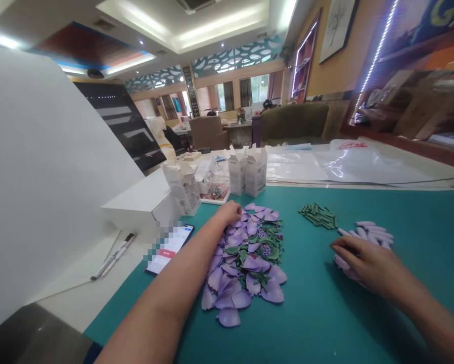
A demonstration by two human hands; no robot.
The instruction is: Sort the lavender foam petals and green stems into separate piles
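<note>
**Item 1:** left hand (227, 215), resting at the far end of a heap of mauve petal cutouts (242, 268) on a teal cutting mat (325, 313). Its fingers (235, 208) were together and curled down into the heap; whether they pinched any piece could not be told.

**Item 2:** right hand (369, 260), over a small stack of pale lilac strips (369, 233). Its fingers (344, 244) lay close together and curved, touching the lilac pieces. No clear grip was visible.

**Placement:** clock directions were taken from the wearer, with 12 straight ahead. The heap's long axis ran roughly 12 to 6, and the left hand was the nearer hand. The heap lay at about 9 o'clock from the right hand. The lilac stack lay at 12 to 1 o'clock from the right fingers, its strips mostly running 9 to 3.

**Also present:** a bundle of green rolled pieces (318, 216), at about 11 o'clock from the right hand; a smartphone (170, 248), at 9 o'clock from the left wrist; two marker pens (113, 263) beyond it; white cartons (247, 171) along the mat's far edge; a clear bag of small parts (213, 186) beside them.
</note>
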